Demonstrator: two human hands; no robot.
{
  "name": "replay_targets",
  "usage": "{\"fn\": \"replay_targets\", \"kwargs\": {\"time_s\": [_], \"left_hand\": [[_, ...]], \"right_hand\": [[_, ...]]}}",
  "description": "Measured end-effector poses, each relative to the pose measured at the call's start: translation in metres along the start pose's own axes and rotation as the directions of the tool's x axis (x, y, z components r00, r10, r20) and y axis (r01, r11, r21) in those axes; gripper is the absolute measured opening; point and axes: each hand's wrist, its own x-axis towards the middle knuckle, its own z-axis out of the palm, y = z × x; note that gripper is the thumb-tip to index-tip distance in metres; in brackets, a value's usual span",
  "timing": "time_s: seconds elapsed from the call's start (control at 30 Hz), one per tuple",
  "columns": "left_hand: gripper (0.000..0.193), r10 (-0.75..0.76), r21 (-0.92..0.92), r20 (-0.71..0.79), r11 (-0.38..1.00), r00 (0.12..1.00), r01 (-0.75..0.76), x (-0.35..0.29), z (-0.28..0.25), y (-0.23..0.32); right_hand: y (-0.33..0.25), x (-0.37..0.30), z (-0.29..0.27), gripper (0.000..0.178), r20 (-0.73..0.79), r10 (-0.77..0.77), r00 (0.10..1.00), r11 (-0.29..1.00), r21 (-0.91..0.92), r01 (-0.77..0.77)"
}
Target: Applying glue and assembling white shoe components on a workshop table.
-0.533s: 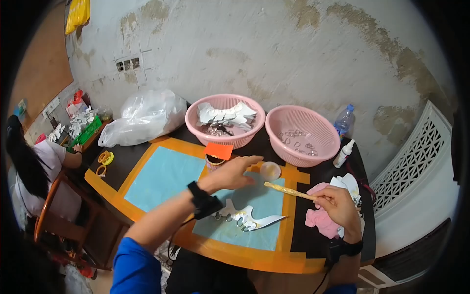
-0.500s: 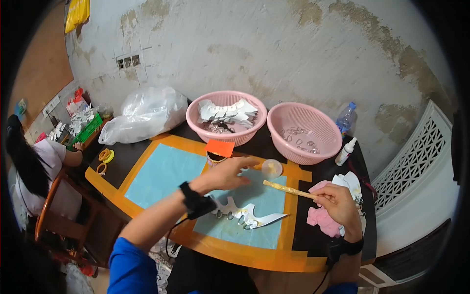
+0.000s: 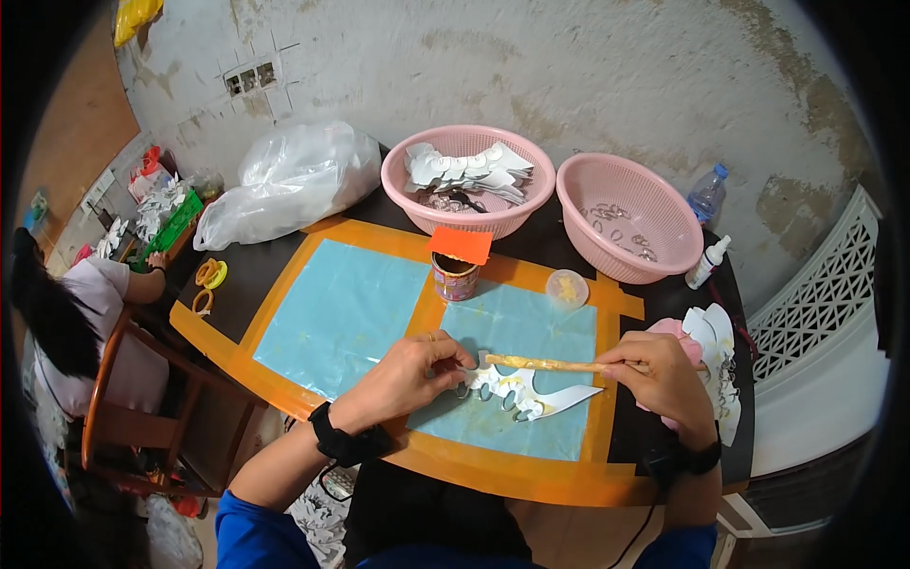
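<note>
A white, curved cut-out piece with several metal rings point(image 3: 517, 391) lies on the blue sheet point(image 3: 517, 327). My left hand point(image 3: 409, 375) has its fingers closed on the left end of this piece. In my right hand point(image 3: 659, 375) is a thin wooden stick point(image 3: 550, 363), coated with yellowish glue along its far half. The stick's tip reaches over the piece's upper edge, close to my left fingers; whether it touches cannot be made out. Beyond my hands stands an open can point(image 3: 455, 279) with an orange card point(image 3: 461, 245) across its top.
A small clear tub point(image 3: 567, 289) holds yellowish bits. Behind stand a pink basket point(image 3: 406, 204) of white pieces and another basket point(image 3: 578, 237) with rings. White pieces and pink cloth point(image 3: 668, 332) lie at right, near a white bottle point(image 3: 706, 264). A person point(image 3: 104, 313) sits at left.
My left hand has come down from near the can and taken hold of the white piece's left end. My right hand has brought the stick down and left, over the piece.
</note>
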Motion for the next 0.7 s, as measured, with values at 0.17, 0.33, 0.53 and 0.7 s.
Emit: {"fn": "replay_targets", "kwargs": {"time_s": [0.17, 0.33, 0.53, 0.7], "left_hand": [[0.016, 0.004, 0.000, -0.014, 1.000, 1.000, -0.004, -0.003, 0.004, -0.012], [0.013, -0.024, 0.033, -0.016, 0.999, 1.000, 0.025, -0.003, 0.005, -0.008], [0.009, -0.012, 0.057, -0.047, 0.998, 0.999, 0.015, -0.004, 0.007, -0.011], [0.009, -0.022, 0.080, -0.092, 0.996, 0.995, 0.029, -0.007, 0.010, -0.009]], "right_hand": [[0.005, 0.006, 0.017, 0.011, 0.034, 0.042, 0.999, 0.998, 0.051, -0.044], [0.012, 0.007, 0.025, 0.010, 0.046, 0.040, 0.998, 0.998, 0.045, -0.042], [0.016, 0.009, 0.025, 0.011, 0.050, 0.050, 0.998, 0.999, 0.011, -0.050], [0.016, 0.013, 0.031, 0.010, 0.076, 0.044, 0.996, 0.997, 0.061, -0.049]]}}
